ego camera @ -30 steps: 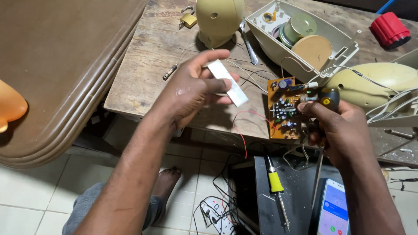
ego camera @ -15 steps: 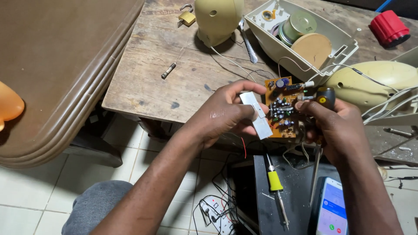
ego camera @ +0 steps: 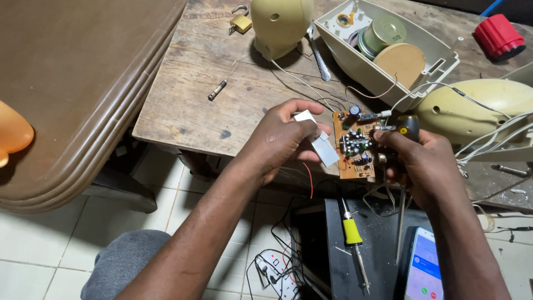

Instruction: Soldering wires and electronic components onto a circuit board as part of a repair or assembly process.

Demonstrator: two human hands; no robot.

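Observation:
My left hand (ego camera: 280, 139) pinches a small white flat strip (ego camera: 319, 141), whose lower end rests against the left edge of an orange circuit board (ego camera: 355, 145) studded with small components. My right hand (ego camera: 413, 161) grips that board from the right together with a dark-handled tool (ego camera: 410, 129). Thin white and red wires run off the board toward the cream plastic shell (ego camera: 472, 108) on the right. Both hands hover just past the front edge of the worn wooden workbench (ego camera: 194, 105).
An open cream housing (ego camera: 388, 53) holds a round metal part and a tan disc. A cream dome (ego camera: 280, 22), brass padlock (ego camera: 240, 22), small fuse (ego camera: 217, 90) and red cap (ego camera: 498, 36) lie on the bench. A yellow-handled soldering iron (ego camera: 352, 244), lit phone (ego camera: 425, 266) and power strip (ego camera: 275, 266) lie below; a brown table (ego camera: 72, 83) stands left.
My left hand has carried the white strip from out over the bench rightward to the circuit board's edge. My right hand and the board have stayed about where they were.

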